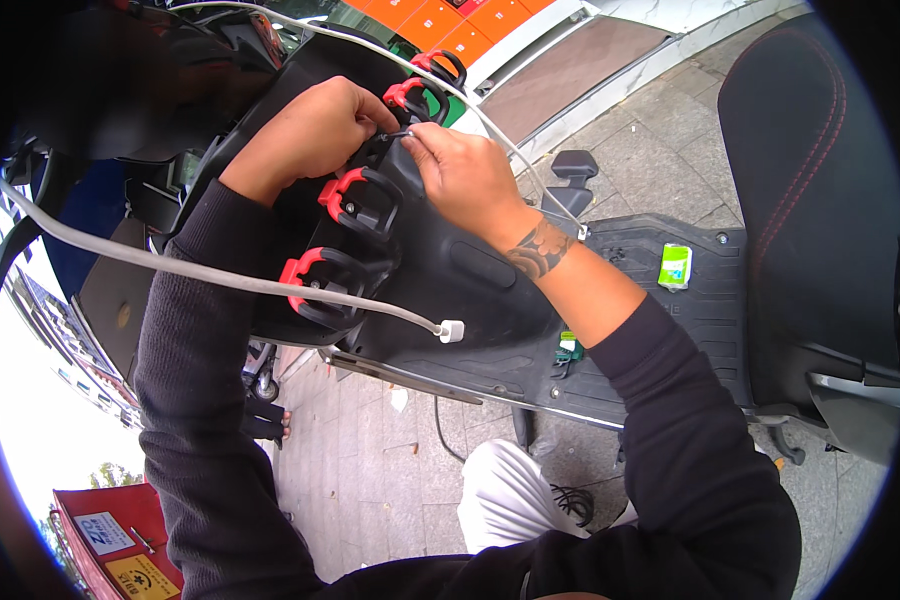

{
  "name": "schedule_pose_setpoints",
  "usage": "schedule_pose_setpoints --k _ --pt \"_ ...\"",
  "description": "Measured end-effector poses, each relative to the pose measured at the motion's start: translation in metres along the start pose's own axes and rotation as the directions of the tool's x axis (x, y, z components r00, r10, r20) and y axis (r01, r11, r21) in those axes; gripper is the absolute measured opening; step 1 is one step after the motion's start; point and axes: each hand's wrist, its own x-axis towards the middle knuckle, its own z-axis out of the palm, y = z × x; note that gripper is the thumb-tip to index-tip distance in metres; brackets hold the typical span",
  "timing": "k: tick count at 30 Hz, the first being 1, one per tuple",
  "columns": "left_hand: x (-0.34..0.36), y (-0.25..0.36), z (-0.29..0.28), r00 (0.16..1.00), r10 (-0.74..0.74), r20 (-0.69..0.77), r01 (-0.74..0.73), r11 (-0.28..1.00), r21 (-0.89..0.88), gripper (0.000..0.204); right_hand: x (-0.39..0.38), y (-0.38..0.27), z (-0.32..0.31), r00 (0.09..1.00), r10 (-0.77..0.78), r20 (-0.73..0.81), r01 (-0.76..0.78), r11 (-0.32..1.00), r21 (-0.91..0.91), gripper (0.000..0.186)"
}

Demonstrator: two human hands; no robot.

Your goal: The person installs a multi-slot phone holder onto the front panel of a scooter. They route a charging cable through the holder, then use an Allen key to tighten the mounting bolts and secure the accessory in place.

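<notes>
1. A thin dark rod (399,134) is pinched tightly between thumb and fingers of the right hand (465,175), just above the scooter's front panel (490,305), by its upper edge.
2. The left hand (315,128) is curled nearly closed at the rod's other end; whether anything is gripped there cannot be told.
3. Red-and-black hooks (341,192) are lined along the panel's upper edge.
4. A green packet (675,267) is laid near the footboard's (710,330) far seat-side corner.

Red hooks (342,190) and a grey cable (170,264) obstruct; the part-hidden footboard (710,320) looks mostly passable.
</notes>
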Motion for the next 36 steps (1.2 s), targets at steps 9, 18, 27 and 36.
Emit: schedule_pose_setpoints --k 9,18,27,36 --pt "0.004 -0.009 0.004 0.993 0.114 -0.042 -0.113 0.993 0.035 0.023 0.007 -0.015 -0.018 0.995 -0.027 0.092 0.051 0.960 -0.277 0.010" --pt "0.004 -0.007 0.003 0.995 0.097 -0.029 -0.095 0.994 0.055 0.021 0.010 -0.033 -0.022 0.985 0.092 0.146 -0.042 0.949 -0.313 0.015" --pt "0.001 -0.004 0.007 0.995 0.094 -0.038 -0.090 0.992 0.094 0.020 0.015 -0.034 -0.022 0.993 0.000 0.115 0.047 0.912 -0.407 0.014" --pt "0.003 -0.002 0.009 0.977 0.202 -0.071 -0.187 0.968 0.170 0.020 0.009 0.005 -0.034 0.991 -0.099 0.093 0.114 0.978 -0.173 0.015"
